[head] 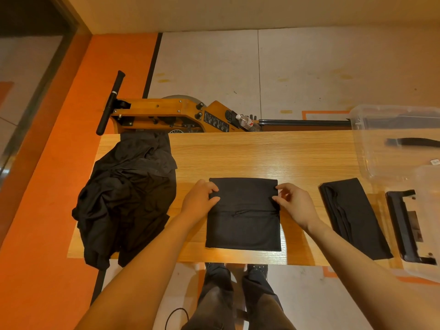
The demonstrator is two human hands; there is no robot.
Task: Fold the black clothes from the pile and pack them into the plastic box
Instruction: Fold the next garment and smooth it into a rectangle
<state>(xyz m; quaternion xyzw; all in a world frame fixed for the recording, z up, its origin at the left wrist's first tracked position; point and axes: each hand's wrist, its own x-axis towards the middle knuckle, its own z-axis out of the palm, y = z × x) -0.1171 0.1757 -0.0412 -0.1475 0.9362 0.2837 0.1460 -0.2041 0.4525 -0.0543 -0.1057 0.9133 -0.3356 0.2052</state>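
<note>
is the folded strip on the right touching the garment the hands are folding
Apart. The head view shows bare wooden table between the folded strip and the garment held by the left hand and right hand.

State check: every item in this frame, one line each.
Pile: unfolded, heaped at the table's left end, hanging over the edge.
Middle garment: folded flat, both side edges pinched.
Left hand: pinches its left edge.
Right hand: pinches its right edge.
Folded garment: lies on table, not yet in box.
Box: open, lid off.
Lid: lies nearer the person than the box.
</note>
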